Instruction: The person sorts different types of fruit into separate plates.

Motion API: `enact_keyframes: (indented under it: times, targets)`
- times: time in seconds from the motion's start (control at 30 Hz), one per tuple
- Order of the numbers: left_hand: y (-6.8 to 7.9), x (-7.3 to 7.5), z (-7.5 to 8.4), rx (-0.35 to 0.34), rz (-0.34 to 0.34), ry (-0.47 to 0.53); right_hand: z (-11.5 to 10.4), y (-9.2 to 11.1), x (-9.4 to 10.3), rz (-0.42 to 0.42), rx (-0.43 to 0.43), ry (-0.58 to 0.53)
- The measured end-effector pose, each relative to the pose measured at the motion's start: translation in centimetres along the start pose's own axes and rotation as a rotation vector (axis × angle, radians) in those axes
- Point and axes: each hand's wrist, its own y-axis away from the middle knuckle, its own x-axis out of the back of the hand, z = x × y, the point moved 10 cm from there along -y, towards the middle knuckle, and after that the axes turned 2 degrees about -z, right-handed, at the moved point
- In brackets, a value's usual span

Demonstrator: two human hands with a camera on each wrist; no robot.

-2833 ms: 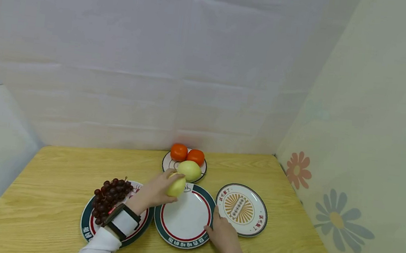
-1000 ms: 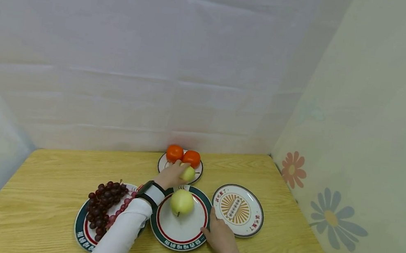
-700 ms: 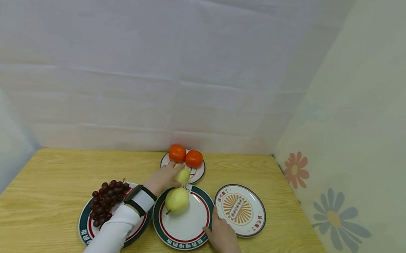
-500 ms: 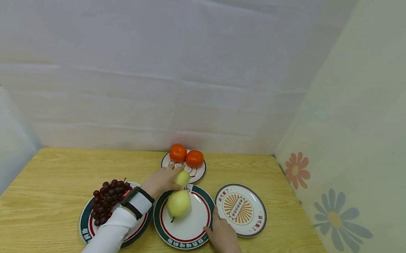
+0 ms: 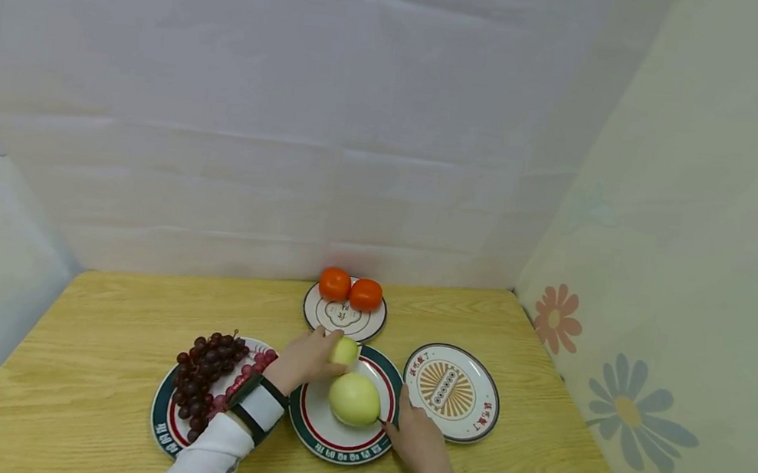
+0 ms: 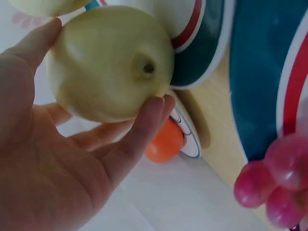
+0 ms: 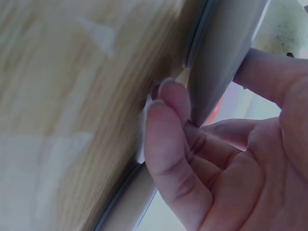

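Observation:
In the head view, my left hand (image 5: pixel 306 356) holds a yellow-green pear (image 5: pixel 344 351) at the back rim of the middle plate (image 5: pixel 340 455), which is white with a green border. Thumb and fingertips close round this pear's sides in the left wrist view, its dimpled end (image 6: pixel 144 68) facing the camera. A second pear (image 5: pixel 354 400) lies on the plate just in front, its stem pointing at my right thumb. My right hand (image 5: pixel 422 443) grips the plate's right rim. The right wrist view shows the thumb (image 7: pixel 264 72) at the upper edge and the other fingers curled below.
At left, a similar plate (image 5: pixel 159 429) bears dark grapes (image 5: pixel 200 380) and pinkish grapes (image 5: pixel 254 372). A small plate (image 5: pixel 343 317) at the back holds two orange-red fruits (image 5: pixel 366 295). Right of the middle plate is a sunburst-patterned plate (image 5: pixel 464 419). Walls stand behind and at both sides.
My left hand set the first pear on the middle plate, then took the second from the small back plate and brought it forward. The first pear rolled rightward. My right hand stayed at the rim.

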Motion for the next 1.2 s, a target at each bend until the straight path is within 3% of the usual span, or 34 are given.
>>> enact_keyframes:
  times: [0.4, 0.53, 0.7, 0.77, 0.9, 1.07, 1.2]
  targets:
    - [2.8, -0.7, -0.1, 0.074, 0.136, 0.030, 0.1, -0.1, -0.2, -0.021, -0.024, 0.005]
    - [4.7, 0.6, -1.0, 0.150, 0.216, 0.060, 0.1, 0.0, -0.1, -0.020, -0.019, 0.013]
    - [8.2, 2.1, -2.6, 0.315, 0.300, 0.089, -0.3, 0.1, 0.3, 0.014, 0.012, 0.025]
    - [9.4, 1.5, -3.2, 0.364, 0.296, 0.081, -0.3, 0.1, 0.4, 0.027, 0.021, 0.033]
    - [10.9, -0.5, -3.4, 0.381, 0.298, 0.046, -0.3, 0.1, 0.6, 0.035, 0.023, 0.043]
    - [11.5, -1.9, -3.0, 0.396, 0.340, -0.063, -0.4, 0.0, 0.6, 0.039, 0.024, 0.054]
    - [11.6, -2.8, -2.6, 0.410, 0.332, -0.131, -0.2, 0.1, 0.7, 0.039, 0.013, 0.045]
